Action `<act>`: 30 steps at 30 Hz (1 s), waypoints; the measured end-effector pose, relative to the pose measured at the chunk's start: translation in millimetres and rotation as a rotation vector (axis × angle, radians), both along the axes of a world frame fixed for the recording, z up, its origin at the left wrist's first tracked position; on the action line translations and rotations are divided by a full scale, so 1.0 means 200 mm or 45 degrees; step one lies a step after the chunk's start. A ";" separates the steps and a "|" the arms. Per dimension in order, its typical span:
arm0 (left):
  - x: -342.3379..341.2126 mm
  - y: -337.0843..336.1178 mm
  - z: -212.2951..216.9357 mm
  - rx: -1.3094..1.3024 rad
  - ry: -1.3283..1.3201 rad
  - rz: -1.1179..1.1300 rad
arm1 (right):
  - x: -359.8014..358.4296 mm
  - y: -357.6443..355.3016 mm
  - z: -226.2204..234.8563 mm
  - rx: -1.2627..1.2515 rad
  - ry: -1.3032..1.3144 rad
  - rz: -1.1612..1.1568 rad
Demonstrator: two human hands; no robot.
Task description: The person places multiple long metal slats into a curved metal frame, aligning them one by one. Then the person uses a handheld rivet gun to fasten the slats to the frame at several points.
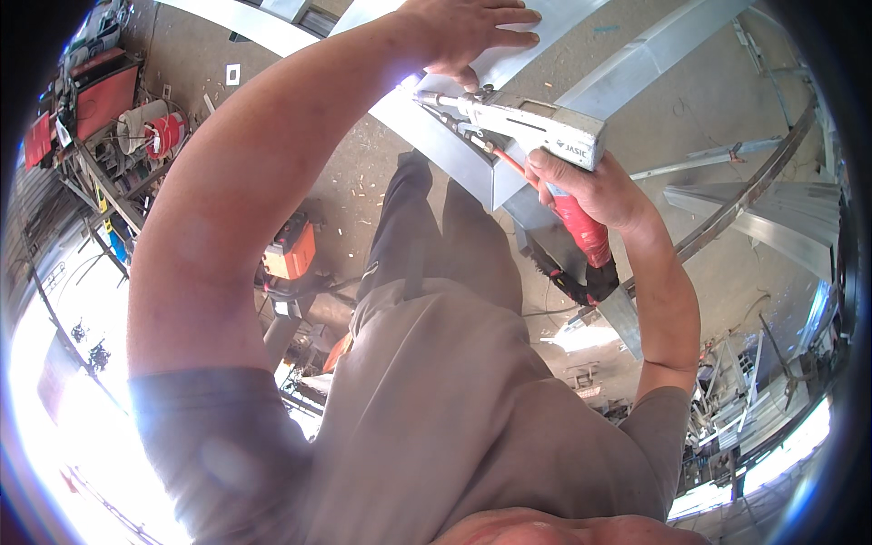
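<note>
My right hand (601, 189) is wrapped round the red-taped grip of a welding gun (527, 120) with a white body. The gun's metal nozzle points left at the edge of a silvery metal frame (468, 168). A bluish-white glow shows at the nozzle's tip, partly behind my left forearm. My left hand (468, 32) lies above the nozzle with its fingers spread, over the flat metal; whether its palm presses on it I cannot tell. An orange tube (509, 161) runs beneath the gun, and a black cable (599, 280) leaves the grip's lower end.
Metal profiles (658, 50) reach across the upper right. Further right stands a curved-looking dark rail (736, 213) beside stacked metal sections (781, 222). To the left are an orange machine (291, 252) on the floor and a cluttered rack with a red bucket (165, 134).
</note>
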State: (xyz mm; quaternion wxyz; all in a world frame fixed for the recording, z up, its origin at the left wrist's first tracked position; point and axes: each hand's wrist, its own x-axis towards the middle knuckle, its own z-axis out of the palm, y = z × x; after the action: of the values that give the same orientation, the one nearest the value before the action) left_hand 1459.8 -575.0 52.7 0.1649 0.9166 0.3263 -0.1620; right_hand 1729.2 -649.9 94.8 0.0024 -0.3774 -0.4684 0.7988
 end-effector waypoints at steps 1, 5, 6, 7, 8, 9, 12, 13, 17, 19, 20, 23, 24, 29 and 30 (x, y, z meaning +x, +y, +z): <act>0.00 0.00 0.00 0.008 0.011 -0.010 | 0.00 0.00 0.00 0.006 0.001 0.003; 0.01 0.00 0.00 0.059 0.003 -0.052 | 0.00 -0.01 0.00 0.019 0.007 0.006; 0.02 0.00 0.01 0.047 0.007 -0.044 | 0.00 -0.01 0.01 0.032 0.008 -0.005; 0.02 0.00 0.02 0.035 0.011 -0.035 | -0.01 -0.02 0.01 0.044 0.009 -0.016; 0.02 -0.01 0.02 0.023 0.015 -0.026 | -0.01 -0.02 0.01 0.066 0.023 -0.023; 0.02 -0.01 0.03 0.010 0.026 -0.014 | -0.01 -0.02 0.01 0.057 0.011 -0.025; 0.01 0.00 0.03 -0.014 0.024 -0.010 | -0.01 -0.02 0.02 0.061 0.003 -0.010; 0.00 0.01 0.01 -0.011 0.003 -0.032 | 0.00 -0.02 0.02 0.064 -0.007 0.002; -0.04 0.00 -0.07 -0.009 -0.052 -0.056 | 0.01 -0.01 0.01 0.078 -0.002 0.023; -0.04 -0.04 -0.11 0.252 -0.115 -0.007 | 0.01 -0.01 0.00 0.077 -0.026 0.049; -0.04 -0.04 -0.11 0.383 -0.146 0.018 | 0.01 -0.01 0.00 0.079 -0.026 0.060; -0.04 -0.01 -0.06 -0.014 0.057 -0.030 | 0.02 -0.02 0.00 0.066 -0.028 0.067; -0.02 -0.02 -0.04 -0.019 -0.036 0.015 | 0.02 -0.02 0.00 0.069 -0.012 0.059; 0.07 -0.01 0.08 -0.001 0.372 -0.036 | 0.02 -0.02 0.02 0.056 -0.005 0.060; 0.04 -0.01 0.11 0.042 0.211 -0.069 | 0.03 -0.02 0.03 0.046 -0.029 0.069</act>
State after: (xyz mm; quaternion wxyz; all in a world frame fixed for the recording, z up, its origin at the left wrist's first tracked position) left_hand 1467.6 -577.1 73.8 0.1179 0.9111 0.3164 -0.2362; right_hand 1734.4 -653.5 101.0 -0.0178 -0.3734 -0.4928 0.7858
